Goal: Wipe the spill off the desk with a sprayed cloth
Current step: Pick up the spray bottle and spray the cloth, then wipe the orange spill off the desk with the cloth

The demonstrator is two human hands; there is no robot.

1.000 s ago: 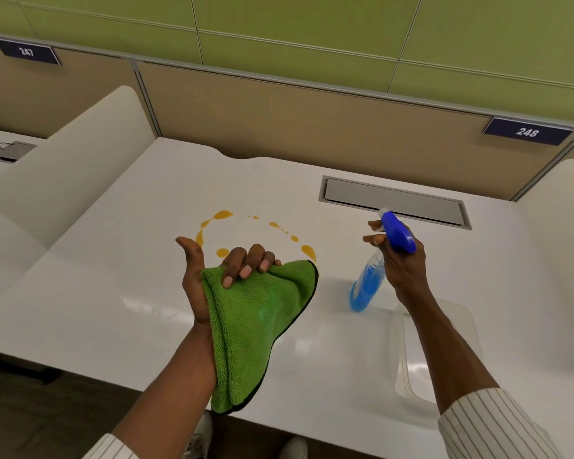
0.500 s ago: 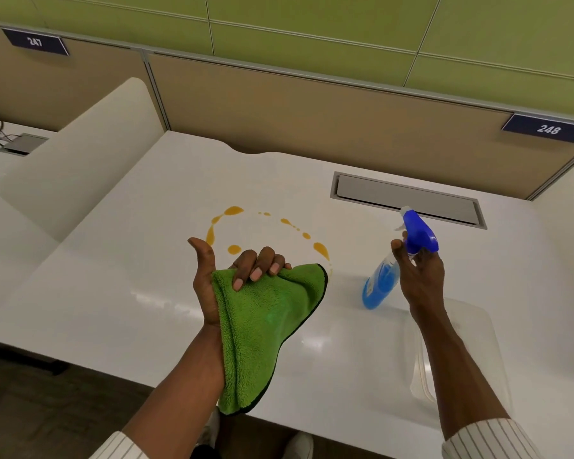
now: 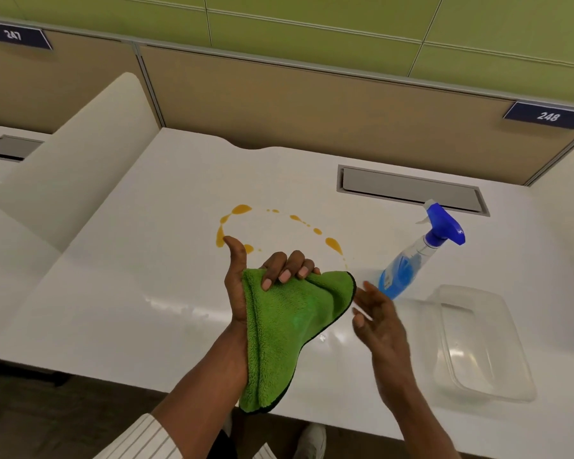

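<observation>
The white desk (image 3: pixel 146 276) has an orange spill (image 3: pixel 242 210) in the middle. A spray bottle (image 3: pixel 408 263) and clear tub (image 3: pixel 511 352) sit near its right edge.

We see a fuzzy green cloth (image 3: pixel 289 329) with a dark edge, folded and hanging over the white surface (image 3: pixel 140 293). Beyond it an orange spill (image 3: pixel 242 209) lies in a broken ring of drops. To the right stands a blue spray bottle (image 3: pixel 415 256), upright.
</observation>
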